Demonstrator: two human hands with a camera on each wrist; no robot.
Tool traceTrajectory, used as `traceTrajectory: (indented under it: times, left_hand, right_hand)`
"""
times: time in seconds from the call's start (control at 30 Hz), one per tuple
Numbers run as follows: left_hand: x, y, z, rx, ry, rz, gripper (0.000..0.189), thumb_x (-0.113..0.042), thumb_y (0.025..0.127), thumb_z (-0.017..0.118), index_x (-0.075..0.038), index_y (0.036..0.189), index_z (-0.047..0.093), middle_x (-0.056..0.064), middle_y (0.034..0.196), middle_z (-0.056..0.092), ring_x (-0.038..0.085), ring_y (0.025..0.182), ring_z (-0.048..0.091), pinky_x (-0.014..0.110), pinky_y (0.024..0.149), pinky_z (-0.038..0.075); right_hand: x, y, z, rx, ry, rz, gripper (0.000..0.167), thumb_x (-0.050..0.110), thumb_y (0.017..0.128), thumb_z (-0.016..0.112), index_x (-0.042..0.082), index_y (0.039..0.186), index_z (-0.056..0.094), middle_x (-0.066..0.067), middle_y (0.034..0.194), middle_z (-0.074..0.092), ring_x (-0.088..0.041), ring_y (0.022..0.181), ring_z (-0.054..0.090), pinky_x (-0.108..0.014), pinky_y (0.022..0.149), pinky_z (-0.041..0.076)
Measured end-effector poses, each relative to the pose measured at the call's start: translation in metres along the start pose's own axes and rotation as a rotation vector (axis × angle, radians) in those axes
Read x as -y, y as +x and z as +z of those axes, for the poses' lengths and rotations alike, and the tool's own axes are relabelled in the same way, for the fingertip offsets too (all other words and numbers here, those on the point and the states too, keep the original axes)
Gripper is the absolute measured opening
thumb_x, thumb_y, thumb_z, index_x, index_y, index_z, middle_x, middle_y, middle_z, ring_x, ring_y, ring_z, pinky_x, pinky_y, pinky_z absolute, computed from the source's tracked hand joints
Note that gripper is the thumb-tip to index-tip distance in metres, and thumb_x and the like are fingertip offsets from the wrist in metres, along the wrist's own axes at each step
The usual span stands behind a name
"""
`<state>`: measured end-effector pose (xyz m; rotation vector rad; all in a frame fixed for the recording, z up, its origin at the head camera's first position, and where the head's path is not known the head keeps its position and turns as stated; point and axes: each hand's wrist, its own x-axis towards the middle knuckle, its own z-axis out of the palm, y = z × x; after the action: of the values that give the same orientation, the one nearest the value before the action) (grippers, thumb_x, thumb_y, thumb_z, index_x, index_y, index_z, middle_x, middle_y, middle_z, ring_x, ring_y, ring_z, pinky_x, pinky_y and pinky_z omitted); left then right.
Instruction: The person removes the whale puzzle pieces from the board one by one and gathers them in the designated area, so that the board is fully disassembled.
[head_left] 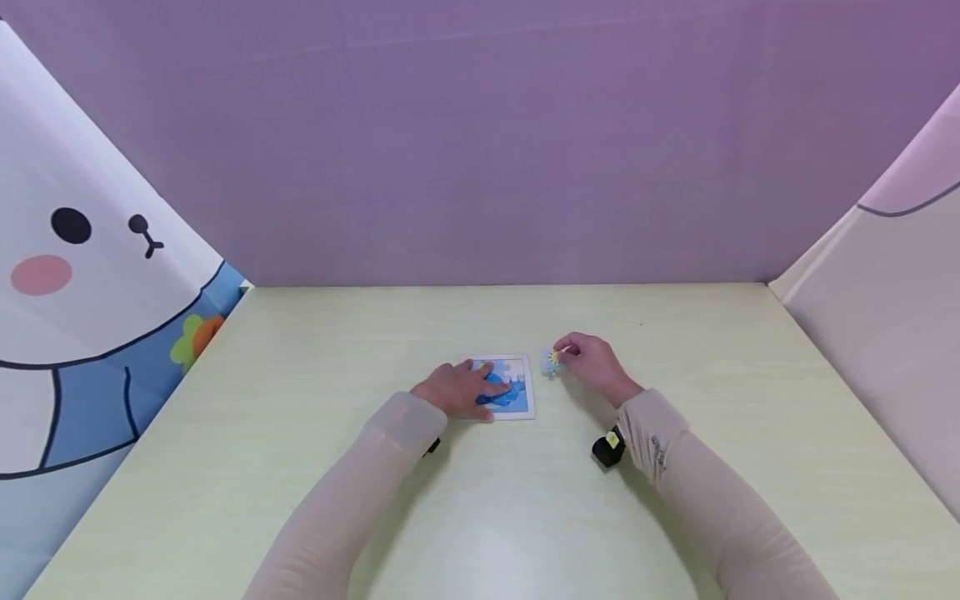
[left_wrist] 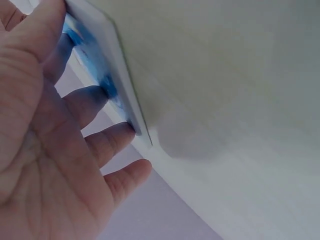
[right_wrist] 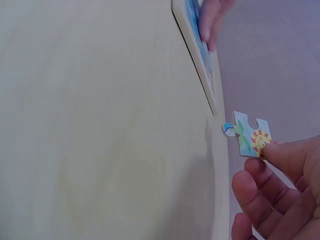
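A jigsaw puzzle [head_left: 517, 398] with a blue picture lies in a white frame [head_left: 531, 392] at the middle of the table. My left hand [head_left: 461, 390] rests on it with spread fingers; in the left wrist view the fingertips [left_wrist: 125, 127] touch the puzzle and its frame edge. Just right of the frame, my right hand [head_left: 592, 362] pinches a puzzle piece [right_wrist: 246, 136] between thumb and fingers. The piece is light blue with a smiling sun, green leaves and a rounded tab. It is held by its sun corner, above the table.
The pale wooden table [head_left: 480, 517] runs back to a purple wall panel [head_left: 480, 150]. A cartoon-printed panel [head_left: 90, 333] stands at the left, another pale panel [head_left: 885, 333] at the right. A black wrist camera [head_left: 607, 450] hangs under the right sleeve.
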<state>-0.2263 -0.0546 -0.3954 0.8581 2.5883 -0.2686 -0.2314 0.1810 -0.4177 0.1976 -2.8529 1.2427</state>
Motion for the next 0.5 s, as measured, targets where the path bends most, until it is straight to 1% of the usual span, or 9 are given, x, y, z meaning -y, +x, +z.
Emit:
traceTrajectory:
  times: [0.17, 0.3, 0.5]
  left_hand:
    - [0.0, 0.001, 0.0, 0.01, -0.009, -0.004, 0.062, -0.049, 0.092, 0.057, -0.044, 0.147, 0.031, -0.001, 0.158, 0.02, 0.03, 0.143, 0.022, 0.046, 0.108, 0.032]
    - [0.001, 0.003, 0.0, 0.02, -0.05, -0.005, 0.061, -0.048, 0.093, 0.057, -0.044, 0.147, 0.03, -0.002, 0.159, 0.017, 0.029, 0.144, 0.018, 0.047, 0.109, 0.03]
    - [0.001, 0.003, -0.001, 0.025, -0.051, 0.001, 0.062, -0.048, 0.092, 0.058, -0.044, 0.147, 0.03, -0.003, 0.159, 0.017, 0.028, 0.144, 0.018, 0.046, 0.109, 0.03]
  right_hand:
    - [-0.011, -0.004, -0.015, -0.016, -0.013, -0.009, 0.016, 0.001, 0.091, 0.059, -0.005, 0.105, 0.065, -0.02, 0.094, 0.066, -0.033, 0.087, 0.061, -0.044, 0.078, 0.048]
    - [-0.021, -0.008, -0.029, -0.017, -0.026, 0.019, 0.018, 0.002, 0.091, 0.058, -0.006, 0.106, 0.064, -0.022, 0.097, 0.066, -0.034, 0.09, 0.061, -0.045, 0.08, 0.048]
    - [-0.036, -0.017, -0.046, 0.007, -0.051, 0.068, 0.02, 0.005, 0.093, 0.056, -0.006, 0.109, 0.062, -0.022, 0.099, 0.065, -0.034, 0.089, 0.06, -0.045, 0.078, 0.048]
